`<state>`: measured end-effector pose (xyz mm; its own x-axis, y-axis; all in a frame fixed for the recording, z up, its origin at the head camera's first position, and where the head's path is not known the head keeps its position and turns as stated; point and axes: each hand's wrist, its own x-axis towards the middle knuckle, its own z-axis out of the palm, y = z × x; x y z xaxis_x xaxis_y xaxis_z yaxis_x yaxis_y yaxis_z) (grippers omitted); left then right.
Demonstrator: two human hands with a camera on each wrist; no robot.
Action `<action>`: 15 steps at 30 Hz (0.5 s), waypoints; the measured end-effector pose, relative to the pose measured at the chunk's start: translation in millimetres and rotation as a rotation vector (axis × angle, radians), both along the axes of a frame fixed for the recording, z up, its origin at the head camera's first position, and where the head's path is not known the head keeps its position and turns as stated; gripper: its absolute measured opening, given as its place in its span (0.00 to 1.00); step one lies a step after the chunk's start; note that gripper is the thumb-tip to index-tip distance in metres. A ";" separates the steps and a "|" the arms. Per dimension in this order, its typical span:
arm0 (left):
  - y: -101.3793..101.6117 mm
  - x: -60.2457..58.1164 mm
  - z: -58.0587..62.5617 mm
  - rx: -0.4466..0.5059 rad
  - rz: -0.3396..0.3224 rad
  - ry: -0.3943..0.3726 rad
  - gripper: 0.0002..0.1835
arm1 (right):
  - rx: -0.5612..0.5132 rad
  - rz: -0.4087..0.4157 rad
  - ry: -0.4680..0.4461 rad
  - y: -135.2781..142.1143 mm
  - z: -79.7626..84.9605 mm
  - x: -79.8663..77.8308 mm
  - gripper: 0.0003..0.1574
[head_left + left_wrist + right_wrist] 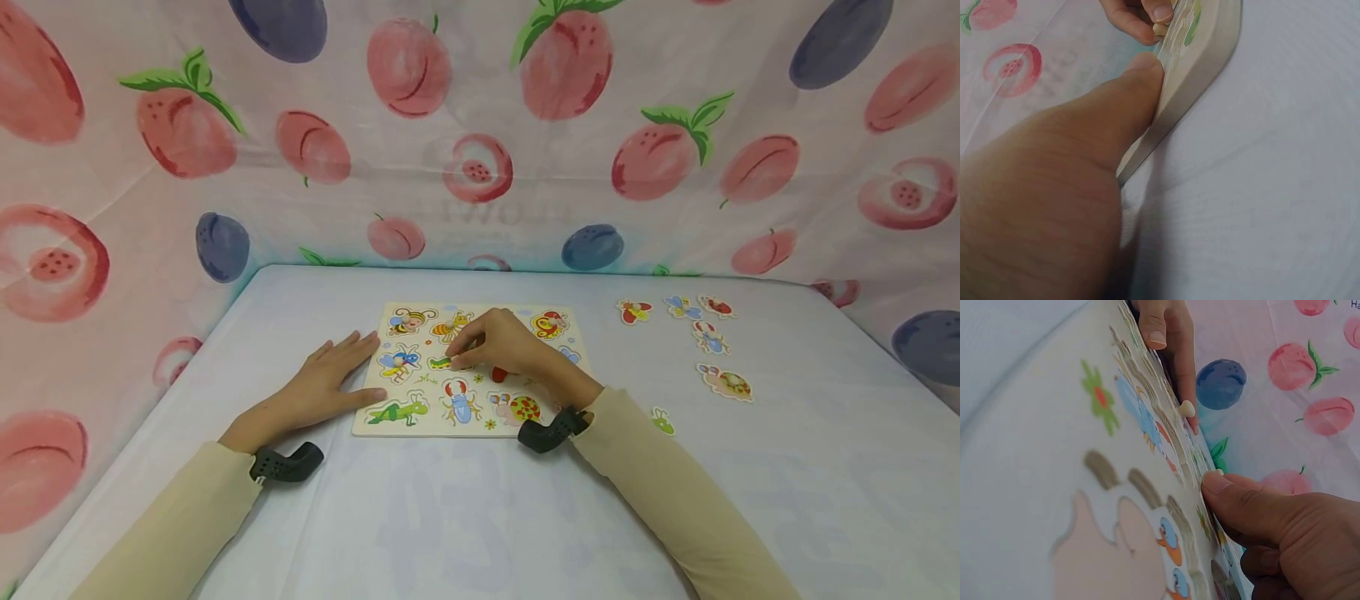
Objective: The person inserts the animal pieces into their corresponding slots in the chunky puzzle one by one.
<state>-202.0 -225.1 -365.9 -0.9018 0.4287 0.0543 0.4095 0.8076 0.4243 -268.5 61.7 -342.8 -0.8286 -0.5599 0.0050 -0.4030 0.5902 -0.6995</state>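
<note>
Head view is showing us one flat, cream, rectangular insect-puzzle board [431, 431] lying on a white-covered table [420, 517]. At its left edge one bare left hand [326, 383] is resting, fingers straight, thumb spread apart and touching the board. One bare right hand [510, 342] is pinching one small, rounded, cream knob [1160, 29] at the one green caterpillar piece [438, 363] in the board's middle row; we are unable to tell whether it is fully seated. Right of the board we are counting six loose, flat, painted pieces: one red-and-yellow winged insect [635, 312], one blue-winged insect [682, 307], one small red insect [717, 306], one blue beetle [709, 337], one snail [725, 382] and one green insect [662, 421]. Two beige sleeves [180, 517] are covering the forearms.
</note>
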 end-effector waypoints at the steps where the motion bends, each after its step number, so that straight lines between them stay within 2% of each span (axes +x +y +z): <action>1: -0.1 0.0 0.0 0.000 0.001 -0.001 0.49 | 0.001 -0.002 -0.001 0.0 -0.4 -0.3 0.05; 15: -0.5 0.1 0.2 -0.005 0.003 -0.004 0.49 | -0.065 0.000 -0.054 4.0 -9.6 -4.7 0.05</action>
